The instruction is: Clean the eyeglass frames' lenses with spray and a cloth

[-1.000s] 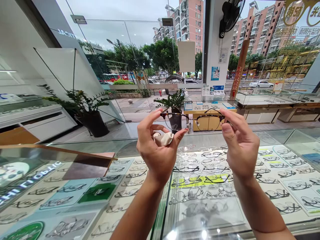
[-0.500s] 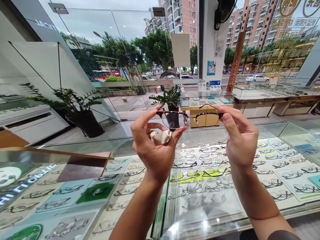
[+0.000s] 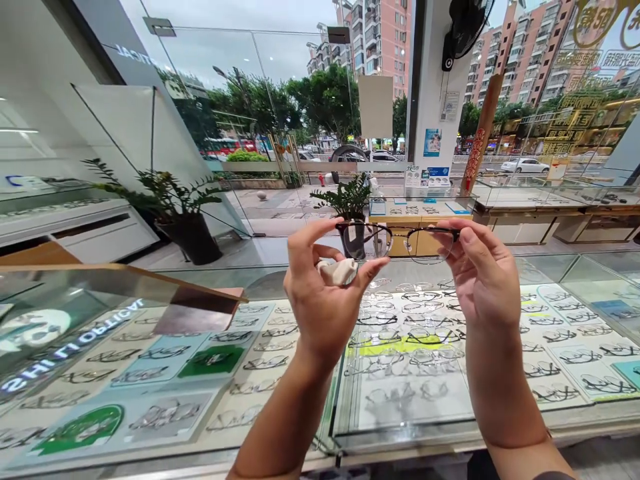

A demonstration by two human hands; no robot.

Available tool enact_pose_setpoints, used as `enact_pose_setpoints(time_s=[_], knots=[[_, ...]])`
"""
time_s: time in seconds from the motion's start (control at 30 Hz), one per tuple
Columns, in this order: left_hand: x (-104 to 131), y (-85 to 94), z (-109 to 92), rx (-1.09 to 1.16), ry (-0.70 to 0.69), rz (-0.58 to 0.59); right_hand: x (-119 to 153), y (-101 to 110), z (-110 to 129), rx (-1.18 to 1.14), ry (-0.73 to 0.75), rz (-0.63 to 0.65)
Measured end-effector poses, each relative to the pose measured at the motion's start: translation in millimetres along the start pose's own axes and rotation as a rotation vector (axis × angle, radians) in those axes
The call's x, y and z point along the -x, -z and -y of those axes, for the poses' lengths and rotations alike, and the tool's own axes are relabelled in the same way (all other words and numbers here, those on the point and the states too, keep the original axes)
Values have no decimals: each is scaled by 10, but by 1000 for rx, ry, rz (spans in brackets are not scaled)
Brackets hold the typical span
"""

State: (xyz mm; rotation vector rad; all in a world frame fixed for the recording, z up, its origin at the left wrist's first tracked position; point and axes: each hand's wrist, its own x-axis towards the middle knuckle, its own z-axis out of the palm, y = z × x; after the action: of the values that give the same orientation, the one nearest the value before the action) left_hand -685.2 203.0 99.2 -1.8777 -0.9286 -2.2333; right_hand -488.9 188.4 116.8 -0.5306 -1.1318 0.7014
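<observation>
A pair of eyeglasses (image 3: 399,235) with a dark upper rim and thin lower rims is held up above the glass counter, lenses facing me. My left hand (image 3: 323,313) grips its left end between the fingers, the thumb near the lower edge of the left lens. A crumpled pale cloth (image 3: 340,272) is tucked in that same hand. My right hand (image 3: 487,283) pinches the right end by the hinge, with some fingertips behind the right lens. Both hands are closed. The temples are partly hidden behind the lenses and fingers.
Below lies a glass display counter (image 3: 400,427) with rows of eyeglasses under its top. A wooden-edged sign panel (image 3: 200,319) stands at left. Beyond are potted plants (image 3: 193,233), a low display cabinet (image 3: 420,227), a pillar (image 3: 440,100) with a fan, and glass doors.
The whole view has shifted, so counter and background sit further right. The eyeglasses have tilted a little, and right fingertips now show behind the right lens. Both hands keep their grip.
</observation>
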Motion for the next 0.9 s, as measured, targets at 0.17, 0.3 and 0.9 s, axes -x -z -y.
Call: enact_pose_setpoints(time_s=[0.17,0.3,0.9], knots=[[7,11,-48,-37,10,18,5,7,-18,-115,-51,21],[25,70,-38,-66,1,55,42,23,-15,-123,-83,64],[3,153,-60,15,181,124,75,-10,-2,-101,-24,73]])
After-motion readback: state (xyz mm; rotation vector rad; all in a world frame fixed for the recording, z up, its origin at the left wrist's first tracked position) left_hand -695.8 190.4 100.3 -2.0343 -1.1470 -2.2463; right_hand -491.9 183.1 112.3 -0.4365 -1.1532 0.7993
